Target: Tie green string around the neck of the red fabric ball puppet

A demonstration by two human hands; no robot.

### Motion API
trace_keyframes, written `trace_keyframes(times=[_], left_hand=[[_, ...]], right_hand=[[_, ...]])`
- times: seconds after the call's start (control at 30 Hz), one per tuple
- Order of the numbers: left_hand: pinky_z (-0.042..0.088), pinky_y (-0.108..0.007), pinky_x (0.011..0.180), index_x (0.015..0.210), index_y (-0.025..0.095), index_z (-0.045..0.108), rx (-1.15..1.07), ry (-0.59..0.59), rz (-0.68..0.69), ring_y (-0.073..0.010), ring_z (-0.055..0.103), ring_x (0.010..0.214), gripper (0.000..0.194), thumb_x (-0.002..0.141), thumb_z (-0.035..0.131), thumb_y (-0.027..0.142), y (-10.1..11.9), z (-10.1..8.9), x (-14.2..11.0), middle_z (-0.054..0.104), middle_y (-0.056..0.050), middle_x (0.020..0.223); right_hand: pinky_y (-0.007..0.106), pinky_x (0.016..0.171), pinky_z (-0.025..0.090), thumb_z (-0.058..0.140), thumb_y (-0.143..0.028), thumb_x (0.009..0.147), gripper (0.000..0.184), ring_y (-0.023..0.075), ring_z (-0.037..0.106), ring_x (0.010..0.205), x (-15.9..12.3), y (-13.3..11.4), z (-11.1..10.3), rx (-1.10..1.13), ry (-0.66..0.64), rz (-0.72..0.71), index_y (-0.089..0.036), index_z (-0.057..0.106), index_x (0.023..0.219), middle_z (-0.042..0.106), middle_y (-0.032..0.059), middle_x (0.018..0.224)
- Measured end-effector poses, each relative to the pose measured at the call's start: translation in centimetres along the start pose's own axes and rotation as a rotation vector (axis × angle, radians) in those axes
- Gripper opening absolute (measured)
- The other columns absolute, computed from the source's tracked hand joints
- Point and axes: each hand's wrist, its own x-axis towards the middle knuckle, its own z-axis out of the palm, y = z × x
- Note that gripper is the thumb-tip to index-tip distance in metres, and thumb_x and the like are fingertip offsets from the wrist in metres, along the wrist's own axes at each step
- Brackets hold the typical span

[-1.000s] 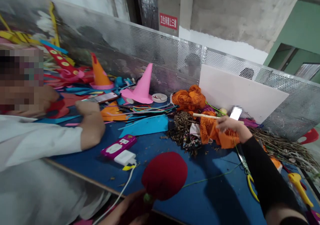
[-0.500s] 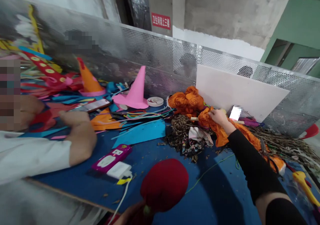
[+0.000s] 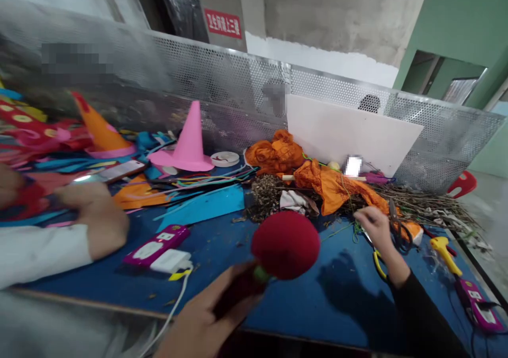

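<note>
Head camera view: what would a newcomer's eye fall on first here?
Probably the round red bundle, held up in the left hand at the near side of the blue table. Next comes the pink pointed hat, standing toward the back by the perforated metal screen. The crumpled orange cloth also catches the eye, heaped to the hat's right.

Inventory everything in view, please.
Table: one, blue, foreground
Mesh screen: one, grey, behind table
Board: one, white, against mesh screen
Sign: one, red, back
Red ball: one, red, centre
Hats: two, pink and orange, back left
Cloth: count unclear, orange, middle
Twigs: many, brown, back right
Scissors: two, dark and yellow-handled, right
Glue gun: one, yellow, right
Power strips: two, purple, either side
Co-worker's sleeve: one, white, left
Left grip: one, bare, holding red ball
Right grip: one, bare, near scissors
</note>
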Motion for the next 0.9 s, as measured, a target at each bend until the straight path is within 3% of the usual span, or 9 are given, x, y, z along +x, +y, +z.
trace_keyframes(times=[0.13,0.2,0.3,0.4,0.5,0.6,0.67,0.8,0.9], left_hand=[[0.055,-0.031,0.083,0.112,0.020,0.066,-0.140,-0.275,0.083,-0.0244,0.067,0.095,0.042,0.074,0.064,0.037,6.9,3.7,2.2,0.074,-0.005,0.098],[0.054,-0.030,0.083,0.113,0.018,0.064,-0.179,-0.335,0.141,-0.0235,0.065,0.096,0.040,0.076,0.063,0.034,8.9,5.7,3.8,0.072,-0.005,0.098],[0.052,-0.029,0.080,0.112,0.016,0.063,-0.222,-0.313,0.241,-0.0220,0.062,0.095,0.039,0.076,0.063,0.030,10.1,8.3,6.9,0.070,-0.006,0.098],[0.048,-0.025,0.064,0.113,0.015,0.060,-0.229,-0.309,0.226,-0.0150,0.058,0.071,0.040,0.079,0.063,0.035,9.9,10.6,9.8,0.065,-0.002,0.082],[0.044,-0.023,0.059,0.113,0.015,0.059,-0.277,-0.367,0.203,-0.0118,0.053,0.064,0.040,0.079,0.063,0.035,9.2,12.8,11.2,0.063,0.000,0.079],[0.047,-0.024,0.067,0.113,0.015,0.061,-0.283,-0.432,0.216,-0.0145,0.057,0.073,0.037,0.079,0.061,0.032,8.6,14.7,10.7,0.064,-0.002,0.084],[0.049,-0.028,0.077,0.114,0.016,0.061,-0.273,-0.466,0.232,-0.0190,0.060,0.085,0.038,0.079,0.060,0.030,8.4,15.5,9.9,0.066,-0.003,0.090],[0.048,-0.032,0.087,0.113,0.016,0.063,-0.248,-0.573,0.219,-0.0241,0.060,0.099,0.038,0.077,0.060,0.027,8.5,16.2,8.1,0.068,-0.006,0.103],[0.049,-0.031,0.083,0.113,0.015,0.062,-0.262,-0.622,0.208,-0.0221,0.061,0.093,0.038,0.076,0.060,0.025,8.7,15.9,7.7,0.068,-0.007,0.102]], right_hand=[[0.036,0.090,0.049,0.084,-0.053,0.057,0.082,0.0243,0.061,0.105,-4.6,-1.5,5.4,0.449,-0.440,0.021,-0.023,0.057,0.128,0.066,0.0089,0.115],[0.032,0.075,0.053,0.079,-0.059,0.060,0.073,0.0196,0.065,0.081,-5.3,-1.7,5.5,0.630,-0.629,0.125,-0.020,0.061,0.119,0.069,0.0063,0.094],[0.022,0.045,0.042,0.061,-0.058,0.082,0.044,0.0105,0.051,0.043,-4.0,-0.2,1.8,0.650,-0.788,0.350,-0.014,0.065,0.080,0.057,-0.0014,0.053],[0.020,0.042,0.038,0.060,-0.052,0.085,0.040,0.0075,0.042,0.037,-1.8,2.4,-3.1,0.622,-0.421,0.355,-0.016,0.060,0.068,0.047,-0.0061,0.045],[0.025,0.065,0.051,0.068,-0.044,0.080,0.026,0.0119,0.059,0.057,-0.7,4.3,-4.2,0.602,-0.041,0.254,-0.020,0.064,0.086,0.060,-0.0028,0.062],[0.039,0.096,0.047,0.078,-0.038,0.069,0.052,0.0236,0.063,0.103,-1.0,4.6,-0.9,0.639,-0.098,0.172,-0.024,0.059,0.115,0.068,0.0071,0.110],[0.043,0.102,0.043,0.078,-0.039,0.069,0.056,0.0264,0.059,0.113,-1.8,4.5,1.8,0.703,-0.159,0.142,-0.026,0.057,0.119,0.065,0.0082,0.119],[0.041,0.102,0.043,0.066,-0.041,0.079,0.032,0.0241,0.060,0.107,-3.4,4.5,4.5,0.740,-0.172,0.172,-0.027,0.063,0.108,0.067,0.0064,0.110],[0.038,0.082,0.051,0.066,-0.046,0.076,0.022,0.0212,0.062,0.079,-4.1,4.9,4.6,0.649,-0.276,0.234,-0.024,0.064,0.081,0.067,0.0035,0.079]])
